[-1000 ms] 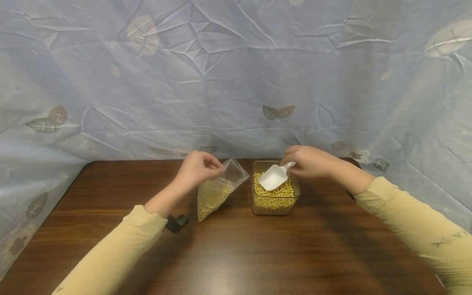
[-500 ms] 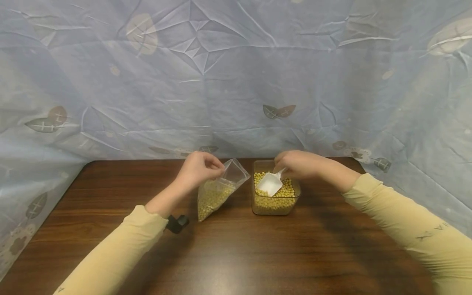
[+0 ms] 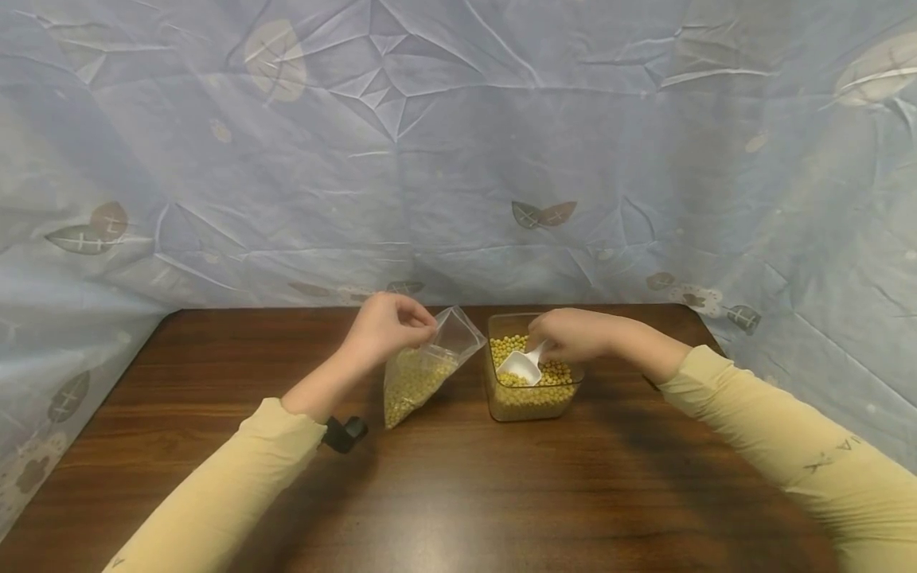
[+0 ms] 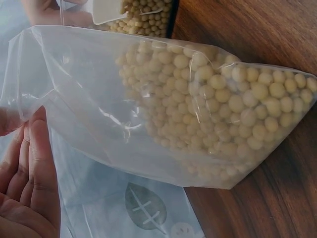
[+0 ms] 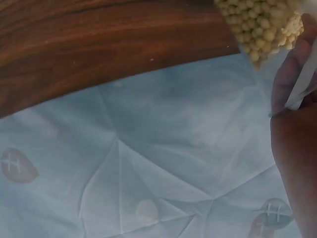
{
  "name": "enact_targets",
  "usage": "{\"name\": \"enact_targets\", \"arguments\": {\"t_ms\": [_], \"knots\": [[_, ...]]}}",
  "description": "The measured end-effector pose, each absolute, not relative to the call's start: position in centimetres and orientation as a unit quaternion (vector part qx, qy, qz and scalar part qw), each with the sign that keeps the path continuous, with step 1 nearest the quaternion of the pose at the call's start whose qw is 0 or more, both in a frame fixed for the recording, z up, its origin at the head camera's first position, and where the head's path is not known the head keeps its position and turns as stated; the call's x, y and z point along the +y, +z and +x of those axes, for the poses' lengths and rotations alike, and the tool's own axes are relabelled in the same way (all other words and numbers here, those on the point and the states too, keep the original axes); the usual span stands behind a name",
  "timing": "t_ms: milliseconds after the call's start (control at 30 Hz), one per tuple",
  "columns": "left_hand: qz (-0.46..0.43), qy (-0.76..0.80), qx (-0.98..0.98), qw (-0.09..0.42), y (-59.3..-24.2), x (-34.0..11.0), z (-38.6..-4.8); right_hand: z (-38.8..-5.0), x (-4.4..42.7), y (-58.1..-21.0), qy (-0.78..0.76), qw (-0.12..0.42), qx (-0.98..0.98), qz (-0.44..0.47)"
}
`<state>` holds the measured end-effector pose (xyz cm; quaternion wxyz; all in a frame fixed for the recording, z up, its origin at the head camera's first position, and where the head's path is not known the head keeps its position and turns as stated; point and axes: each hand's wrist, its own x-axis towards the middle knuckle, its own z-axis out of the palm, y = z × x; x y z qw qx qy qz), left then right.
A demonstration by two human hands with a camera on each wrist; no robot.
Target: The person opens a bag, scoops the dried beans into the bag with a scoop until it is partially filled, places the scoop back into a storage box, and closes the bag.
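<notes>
My left hand (image 3: 387, 328) pinches the top edge of a clear plastic bag (image 3: 458, 333) between thumb and fingertips. Round, pale yellow soybeans (image 4: 223, 99) fill the bag's lower part, and its bottom corner reaches down to the table. To the right stands a clear rectangular container (image 3: 526, 411) with more soybeans in it. My right hand (image 3: 573, 334) grips the handle of a white scoop (image 3: 524, 364) inside that container. The scoop's bowl sits among the soybeans, with some lying in it. In the right wrist view, part of the handle shows between the fingers (image 5: 287, 79).
Both things stand toward the back of a dark brown wooden table (image 3: 458, 493). A pale blue sheet with leaf prints (image 3: 458, 159) hangs behind and at the sides. A black wrist mount (image 3: 345, 434) juts out under the left wrist.
My right hand has moved left and down, taking the scoop from above the soybeans into them. Soybeans now lie in its bowl. The left hand and the bag have stayed put.
</notes>
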<state>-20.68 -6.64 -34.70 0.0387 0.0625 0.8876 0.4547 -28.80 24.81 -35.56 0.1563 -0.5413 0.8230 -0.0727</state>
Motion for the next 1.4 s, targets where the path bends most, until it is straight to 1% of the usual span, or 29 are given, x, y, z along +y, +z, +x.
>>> {"name": "enact_targets", "arguments": {"t_ms": [167,400,500,733,1200,1400], "knots": [[0.063,0.450,0.890,0.035,-34.7,-6.7,-20.6,-28.3,24.7,-36.0,-0.072,0.150,0.833,-0.527],[0.063,0.448,0.891,0.032,-34.8,-6.8,-20.5,-28.0,24.9,-36.6,-0.092,0.108,0.830,-0.540],[0.063,0.448,0.891,0.031,-34.7,-6.8,-20.5,-27.9,25.0,-36.7,-0.102,0.099,0.830,-0.540],[0.064,0.448,0.891,0.031,-34.6,-6.8,-20.5,-28.1,25.3,-36.9,-0.124,0.095,0.838,-0.522],[0.063,0.456,0.887,0.036,-34.9,-6.9,-20.6,-28.5,26.6,-37.2,-0.147,0.062,0.826,-0.541],[0.062,0.454,0.888,0.035,-34.9,-6.9,-20.7,-28.4,27.2,-36.9,-0.171,0.062,0.833,-0.522]]}}
